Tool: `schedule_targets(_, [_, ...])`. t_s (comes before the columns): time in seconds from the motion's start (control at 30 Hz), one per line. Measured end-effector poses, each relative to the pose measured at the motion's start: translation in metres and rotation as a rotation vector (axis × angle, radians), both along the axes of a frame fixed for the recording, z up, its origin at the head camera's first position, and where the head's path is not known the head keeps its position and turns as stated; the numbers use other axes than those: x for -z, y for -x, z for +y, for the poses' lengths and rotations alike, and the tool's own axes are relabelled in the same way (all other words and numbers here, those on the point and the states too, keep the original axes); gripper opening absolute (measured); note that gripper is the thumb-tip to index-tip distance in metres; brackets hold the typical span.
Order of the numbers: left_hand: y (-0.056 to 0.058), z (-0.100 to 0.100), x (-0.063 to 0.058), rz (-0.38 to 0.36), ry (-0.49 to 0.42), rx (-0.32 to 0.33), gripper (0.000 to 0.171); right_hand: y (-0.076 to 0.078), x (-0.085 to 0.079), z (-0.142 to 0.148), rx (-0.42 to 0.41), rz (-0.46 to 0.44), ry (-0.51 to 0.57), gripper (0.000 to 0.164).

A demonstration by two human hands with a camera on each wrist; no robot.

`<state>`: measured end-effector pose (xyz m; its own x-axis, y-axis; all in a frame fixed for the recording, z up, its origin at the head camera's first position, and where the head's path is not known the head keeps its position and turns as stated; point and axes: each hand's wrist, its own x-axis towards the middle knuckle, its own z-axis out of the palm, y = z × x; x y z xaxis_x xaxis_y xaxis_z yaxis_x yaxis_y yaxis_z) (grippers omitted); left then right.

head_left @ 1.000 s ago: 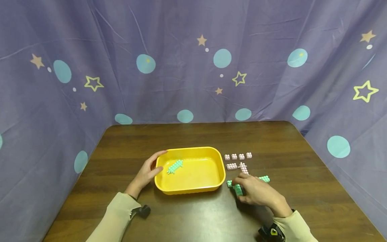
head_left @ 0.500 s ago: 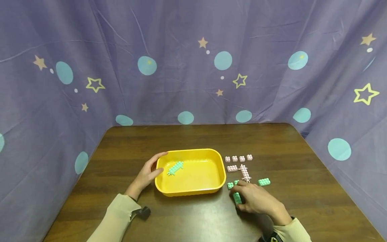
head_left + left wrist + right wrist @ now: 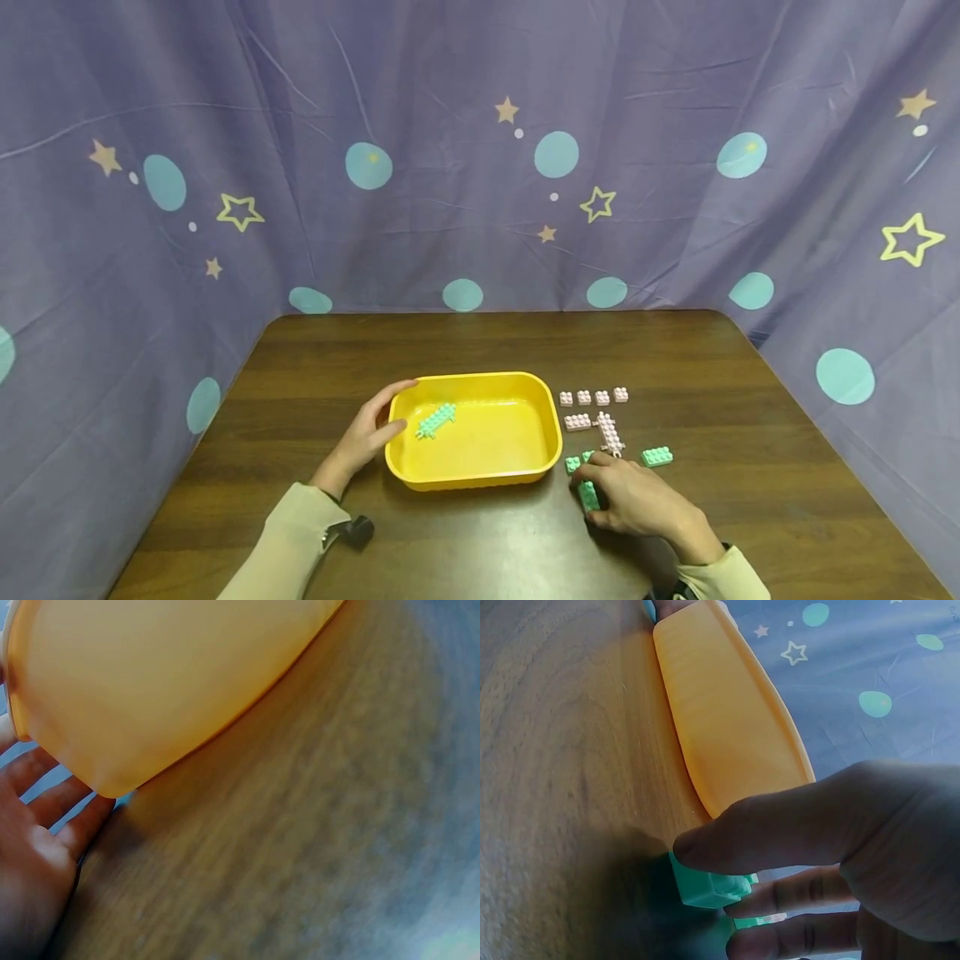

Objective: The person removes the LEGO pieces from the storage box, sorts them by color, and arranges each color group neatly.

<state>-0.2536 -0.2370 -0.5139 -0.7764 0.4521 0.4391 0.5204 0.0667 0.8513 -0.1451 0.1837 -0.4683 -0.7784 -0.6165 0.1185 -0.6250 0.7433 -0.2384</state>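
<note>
My left hand (image 3: 367, 433) holds the left end of a yellow plastic tray (image 3: 480, 480), thumb over the rim and fingers along the outer wall. Inside the tray lies a long mint-green studded piece (image 3: 436, 421) with side pegs. To the right of the tray, my right hand (image 3: 637, 497) pinches a green toy brick (image 3: 588, 497) at the table, between thumb and fingers. The right wrist view shows the thumb on that green brick (image 3: 701, 883); its far side is partly hidden. Two small green bricks, one of them a square brick (image 3: 573, 465), sit just beyond the fingertips.
Several small pink bricks (image 3: 584, 397) form a row right of the tray. Below them lie a longer pink brick (image 3: 577, 422) and a pink pegged piece (image 3: 610, 434). Another green brick (image 3: 657, 457) lies beyond the right hand. A patterned purple curtain (image 3: 480, 167) surrounds the wooden table (image 3: 480, 342).
My right hand has drawn slightly toward me with the green brick, uncovering more of the pink pegged piece and the green brick at right. The left hand and tray stay put.
</note>
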Motion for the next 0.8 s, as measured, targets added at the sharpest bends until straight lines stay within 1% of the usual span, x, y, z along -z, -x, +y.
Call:
schedule_targets(0.17, [0.001,-0.001,0.002,0.017,0.008,-0.006,0.057,0.000,0.000,0.000,0.005,-0.011,0.000,0.038])
schedule_targets(0.33, [0.001,0.000,0.001,0.011,-0.002,-0.002,0.057,0.000,-0.001,0.000,0.003,-0.010,-0.004,0.039])
schedule_targets(0.53, [0.000,0.000,0.000,0.013,0.001,0.001,0.056,0.002,-0.010,0.002,0.015,-0.044,-0.009,0.040])
schedule_targets(0.8, [0.001,-0.001,0.002,0.004,-0.004,0.006,0.056,0.017,-0.026,0.000,0.007,0.050,0.001,0.035])
